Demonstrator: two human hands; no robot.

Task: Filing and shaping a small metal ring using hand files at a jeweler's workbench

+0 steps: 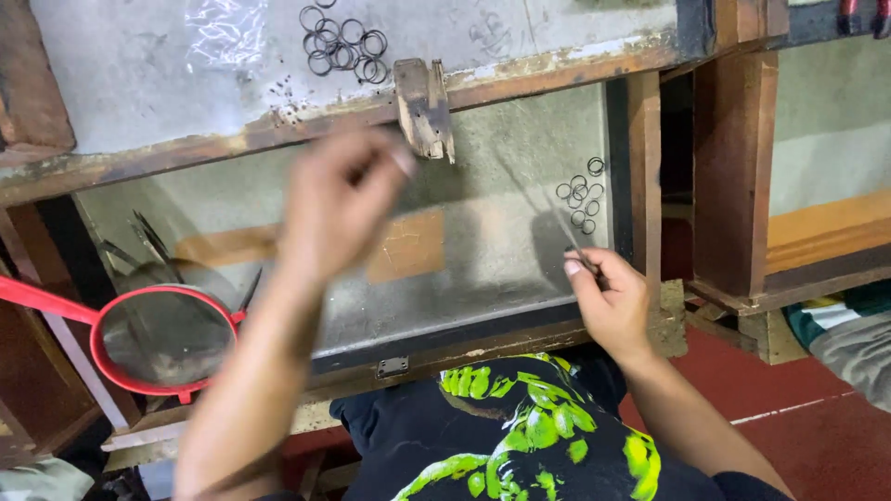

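Observation:
My left hand (pixel 336 199) is raised and blurred over the open metal-lined drawer (pixel 464 306), just below the worn wooden bench peg (pixel 424 107); its fingers are curled, and I cannot tell whether anything sits in them. Down at the drawer's right side, my right hand (pixel 608 297) pinches a thin dark tool (pixel 583 256) between thumb and fingers. A small heap of wire rings (pixel 580 195) lies in the drawer just above that hand. More wire rings (pixel 342 46) lie on the grey benchtop (pixel 139 83).
A red-rimmed sieve (pixel 165 336) with a red handle rests at the drawer's left, beside several dark tweezers (pixel 148 239). A clear plastic bag (pixel 223 32) lies on the benchtop. A wooden frame (pixel 733 176) stands at right, above red floor (pixel 770 390).

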